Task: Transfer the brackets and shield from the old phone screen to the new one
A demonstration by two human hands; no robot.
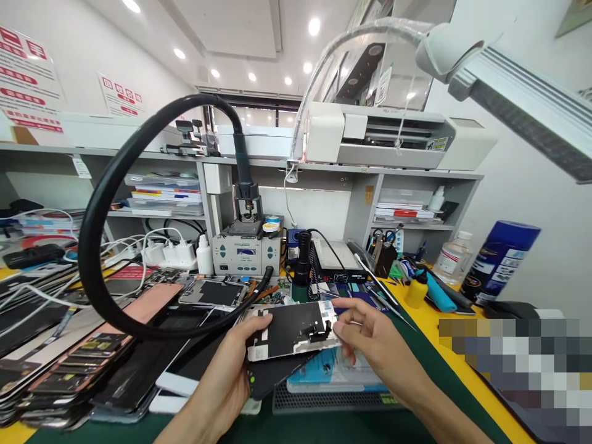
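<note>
My left hand [231, 364] grips the left edge of a phone screen panel [289, 330], back side up, black with a white frame. It is held just above the green bench mat [324, 428]. My right hand [370, 339] is at the panel's right end, thumb and fingers pinched on its top right corner near a small flex part [319, 336]. A second dark phone panel [272, 373] lies under the held one, partly hidden.
A thick black hose [99, 209] loops from the hot air station [246, 250] across the left side. Stacked phone screens [69, 364] crowd the left. A heating plate [340, 262], tweezers [383, 293], bottles, and a blue spray can [499, 259] stand to the right. A lamp arm hangs overhead.
</note>
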